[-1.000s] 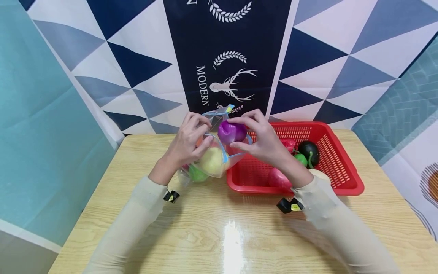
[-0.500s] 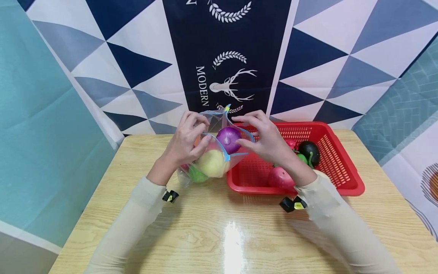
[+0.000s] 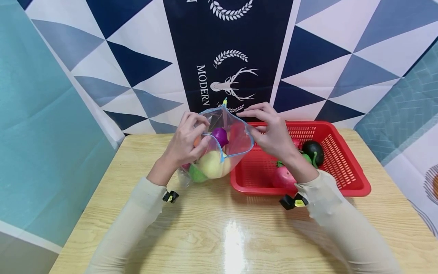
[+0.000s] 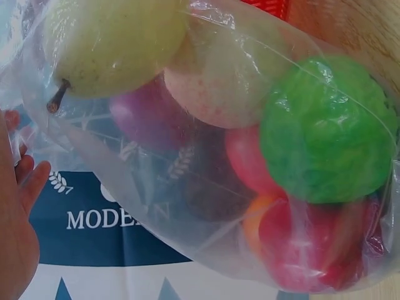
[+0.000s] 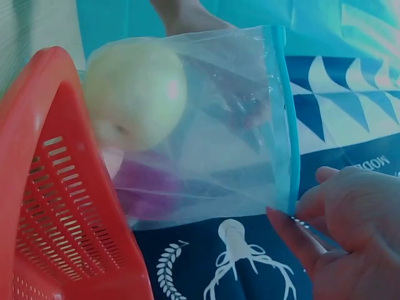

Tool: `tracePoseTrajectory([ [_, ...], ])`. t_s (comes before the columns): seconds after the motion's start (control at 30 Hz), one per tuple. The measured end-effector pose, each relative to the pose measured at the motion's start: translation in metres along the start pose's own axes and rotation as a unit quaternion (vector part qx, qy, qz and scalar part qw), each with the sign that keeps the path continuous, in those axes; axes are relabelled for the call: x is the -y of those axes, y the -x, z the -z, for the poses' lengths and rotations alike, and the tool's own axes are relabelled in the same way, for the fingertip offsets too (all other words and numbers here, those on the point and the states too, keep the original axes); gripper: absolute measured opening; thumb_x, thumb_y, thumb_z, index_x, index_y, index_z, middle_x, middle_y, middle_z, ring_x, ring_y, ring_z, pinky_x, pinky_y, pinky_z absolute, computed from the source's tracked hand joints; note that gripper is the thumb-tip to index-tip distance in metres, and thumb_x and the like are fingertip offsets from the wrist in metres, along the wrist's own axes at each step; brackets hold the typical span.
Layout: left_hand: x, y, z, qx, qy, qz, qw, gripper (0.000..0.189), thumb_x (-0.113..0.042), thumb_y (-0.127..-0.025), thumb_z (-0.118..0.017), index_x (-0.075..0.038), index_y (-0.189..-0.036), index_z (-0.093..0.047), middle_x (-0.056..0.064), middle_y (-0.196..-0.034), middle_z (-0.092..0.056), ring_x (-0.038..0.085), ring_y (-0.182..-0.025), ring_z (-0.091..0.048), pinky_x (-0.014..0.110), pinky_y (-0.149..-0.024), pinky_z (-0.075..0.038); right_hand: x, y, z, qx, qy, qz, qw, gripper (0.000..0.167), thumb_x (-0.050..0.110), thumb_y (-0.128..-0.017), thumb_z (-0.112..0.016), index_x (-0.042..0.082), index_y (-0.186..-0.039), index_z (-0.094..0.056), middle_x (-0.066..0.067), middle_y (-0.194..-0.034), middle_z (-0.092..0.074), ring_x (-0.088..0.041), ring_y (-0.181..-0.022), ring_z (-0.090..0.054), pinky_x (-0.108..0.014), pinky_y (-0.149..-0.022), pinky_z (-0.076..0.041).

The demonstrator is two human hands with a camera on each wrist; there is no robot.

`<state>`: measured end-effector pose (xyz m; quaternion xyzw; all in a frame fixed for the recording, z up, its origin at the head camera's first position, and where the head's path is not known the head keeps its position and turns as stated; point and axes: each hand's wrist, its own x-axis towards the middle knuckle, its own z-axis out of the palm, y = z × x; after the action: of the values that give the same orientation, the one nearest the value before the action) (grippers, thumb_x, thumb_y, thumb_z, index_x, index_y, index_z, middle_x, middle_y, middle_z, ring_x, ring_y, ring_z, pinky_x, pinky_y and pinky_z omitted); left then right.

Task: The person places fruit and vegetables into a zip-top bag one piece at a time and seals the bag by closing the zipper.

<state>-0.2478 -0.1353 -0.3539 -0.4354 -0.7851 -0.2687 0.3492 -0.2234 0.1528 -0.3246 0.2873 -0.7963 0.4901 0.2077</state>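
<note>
A clear zip bag point(image 3: 241, 141) with a blue rim stands open-mouthed, bulging with play fruit and vegetables. My left hand point(image 3: 188, 139) grips its left rim with thumb and curled fingers. Inside, a purple onion point(image 3: 220, 136) sits behind a pale yellow pear point(image 3: 210, 163); the left wrist view also shows a green bumpy fruit point(image 4: 328, 128), a pinkish peach point(image 4: 219, 81) and red pieces point(image 4: 306, 244) through the film. My right hand point(image 3: 273, 131) holds nothing: its index finger stretches over the mouth, and the thumb meets the bag's right rim.
A red slotted basket point(image 3: 357, 179) stands right of the bag, under my right forearm. In it lie a pink fruit point(image 3: 284, 178), a dark round eggplant point(image 3: 313, 151) and something green. The wooden table point(image 3: 205, 228) backs onto a patterned cloth wall.
My right hand has let go of the onion, which has dropped deeper into the bag. That hand has shifted right to the rim, and the mouth has spread wider. The left hand stays put.
</note>
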Motion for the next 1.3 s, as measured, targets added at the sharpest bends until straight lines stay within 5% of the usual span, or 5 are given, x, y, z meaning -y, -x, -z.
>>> tracePoseTrajectory([
  [0.2,0.0,0.001,0.002,0.004,-0.001,-0.001,1.0,0.028,-0.022,-0.101,-0.057,-0.001,-0.085,-0.064,0.023,-0.116,-0.07,0.044,-0.115,-0.058,0.059,-0.105,-0.051,-0.001,-0.002,0.013,0.044,0.023,-0.064,0.9967,0.043,-0.005,-0.099,-0.077,0.003,-0.141,-0.075,-0.019,-0.142,-0.063,-0.036,-0.134,-0.07,-0.041,-0.098,-0.065],
  [0.43,-0.001,0.003,0.002,0.012,0.001,0.008,0.9999,0.029,-0.023,-0.102,-0.056,0.0,-0.088,-0.068,0.023,-0.119,-0.069,0.043,-0.117,-0.058,0.059,-0.104,-0.052,-0.022,-0.008,0.05,0.101,0.07,-0.137,0.9829,0.043,0.015,-0.107,-0.074,0.005,-0.148,-0.07,-0.021,-0.145,-0.062,-0.037,-0.135,-0.068,-0.025,-0.111,-0.059],
  [0.73,-0.001,0.004,0.003,0.018,0.004,0.012,0.9998,0.027,-0.022,-0.102,-0.058,0.0,-0.088,-0.068,0.023,-0.12,-0.069,0.043,-0.119,-0.057,0.06,-0.106,-0.052,-0.054,-0.014,0.073,0.22,0.181,-0.184,0.9408,0.049,0.016,-0.102,-0.079,0.003,-0.148,-0.069,-0.032,-0.15,-0.061,-0.052,-0.143,-0.052,-0.072,-0.115,-0.05],
  [0.93,-0.001,0.004,0.003,0.019,0.007,0.012,0.9997,0.026,-0.021,-0.101,-0.058,0.0,-0.089,-0.068,0.023,-0.12,-0.069,0.043,-0.119,-0.057,0.06,-0.105,-0.052,-0.071,-0.015,0.079,0.289,0.211,-0.21,0.9099,0.051,0.015,-0.098,-0.083,-0.003,-0.144,-0.07,-0.036,-0.164,-0.053,-0.057,-0.156,-0.044,-0.077,-0.126,-0.04],
  [1.3,-0.002,0.002,0.003,0.022,0.003,0.015,0.9996,0.027,-0.023,-0.101,-0.059,-0.001,-0.088,-0.068,0.022,-0.12,-0.069,0.042,-0.119,-0.057,0.059,-0.105,-0.052,-0.094,-0.011,0.086,0.362,0.25,-0.284,0.8519,0.061,0.017,-0.097,-0.085,-0.003,-0.15,-0.065,-0.036,-0.145,-0.064,-0.041,-0.113,-0.062,-0.049,-0.093,-0.059],
])
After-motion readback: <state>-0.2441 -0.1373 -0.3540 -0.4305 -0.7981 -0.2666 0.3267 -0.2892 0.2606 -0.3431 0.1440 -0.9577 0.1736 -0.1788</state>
